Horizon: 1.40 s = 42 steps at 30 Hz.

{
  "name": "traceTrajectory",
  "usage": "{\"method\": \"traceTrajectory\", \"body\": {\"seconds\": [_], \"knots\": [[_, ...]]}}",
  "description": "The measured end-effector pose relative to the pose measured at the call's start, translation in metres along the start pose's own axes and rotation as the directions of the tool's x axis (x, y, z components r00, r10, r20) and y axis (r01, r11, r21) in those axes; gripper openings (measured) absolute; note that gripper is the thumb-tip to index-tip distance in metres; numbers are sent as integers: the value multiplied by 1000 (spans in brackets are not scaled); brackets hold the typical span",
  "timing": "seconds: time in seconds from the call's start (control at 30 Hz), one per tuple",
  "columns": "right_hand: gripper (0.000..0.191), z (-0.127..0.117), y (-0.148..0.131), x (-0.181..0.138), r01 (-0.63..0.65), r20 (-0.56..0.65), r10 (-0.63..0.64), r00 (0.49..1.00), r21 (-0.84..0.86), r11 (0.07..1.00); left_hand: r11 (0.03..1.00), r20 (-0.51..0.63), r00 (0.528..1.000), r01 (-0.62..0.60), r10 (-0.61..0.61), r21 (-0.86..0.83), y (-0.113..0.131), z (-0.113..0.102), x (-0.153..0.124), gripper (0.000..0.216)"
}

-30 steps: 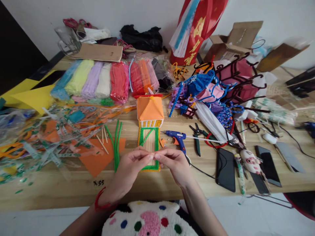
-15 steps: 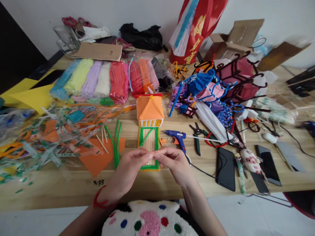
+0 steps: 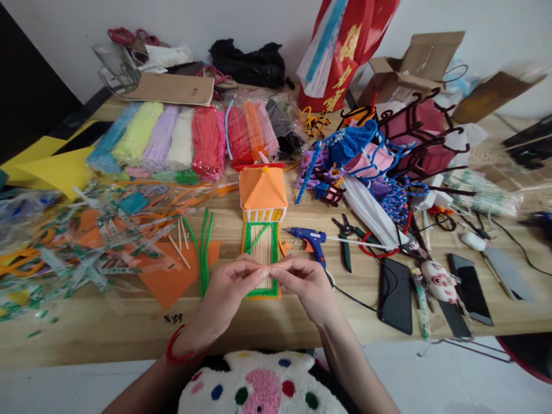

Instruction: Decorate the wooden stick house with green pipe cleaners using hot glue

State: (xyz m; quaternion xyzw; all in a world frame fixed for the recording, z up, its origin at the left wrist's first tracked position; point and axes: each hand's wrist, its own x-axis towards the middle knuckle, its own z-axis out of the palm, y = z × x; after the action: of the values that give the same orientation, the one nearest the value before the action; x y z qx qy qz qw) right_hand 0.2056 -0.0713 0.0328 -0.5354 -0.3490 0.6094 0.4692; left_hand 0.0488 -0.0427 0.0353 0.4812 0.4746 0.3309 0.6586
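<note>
Over the near end of a small model house, my left hand point(image 3: 230, 287) and my right hand point(image 3: 304, 282) meet with thumbs and fingertips pinched together. What lies between the fingertips is too small or hidden to make out. The house has an orange pyramid roof point(image 3: 263, 190) over white and yellow striped walls. In front of it stretches a base of wooden sticks point(image 3: 264, 247) with a green fuzzy border and a yellow outer edge. A thin green pipe cleaner point(image 3: 260, 237) slants across the sticks, its lower end close to my left fingers.
Green pipe cleaners point(image 3: 203, 253) lie on orange sheet point(image 3: 161, 276) at left, beside heaped scraps point(image 3: 103, 253). To the right are a blue glue gun point(image 3: 313, 240), pliers point(image 3: 345, 244) and a phone point(image 3: 394, 296). Bundled pipe cleaners point(image 3: 207, 141) line the back.
Both hands stay pinched together over the base, with barely any shift. The house and the tools around it have not moved.
</note>
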Motion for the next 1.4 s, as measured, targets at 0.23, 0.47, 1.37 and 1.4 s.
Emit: {"method": "traceTrajectory", "body": {"seconds": [0.23, 0.47, 1.37, 1.4], "knots": [[16, 0, 2, 0, -3, -34, 3, 999, -21, 1000, 1000, -3, 1000, -4, 4, -18, -6, 0, 4, 17], [18, 0, 5, 2, -18, -33, 18, 999, -23, 1000, 999, -8, 1000, 27, -28, -45, -6, 1, 4, 19], [12, 0, 2, 0, -20, -16, 20, 1000, 36, 999, 1000, 4, 1000, 11, -11, -29, -8, -1, 0, 15], [12, 0, 2, 0, -21, -19, 21, 1000, 32, 999, 1000, 3, 1000, 1, -1, -3, -7, 0, 0, 16]]}}
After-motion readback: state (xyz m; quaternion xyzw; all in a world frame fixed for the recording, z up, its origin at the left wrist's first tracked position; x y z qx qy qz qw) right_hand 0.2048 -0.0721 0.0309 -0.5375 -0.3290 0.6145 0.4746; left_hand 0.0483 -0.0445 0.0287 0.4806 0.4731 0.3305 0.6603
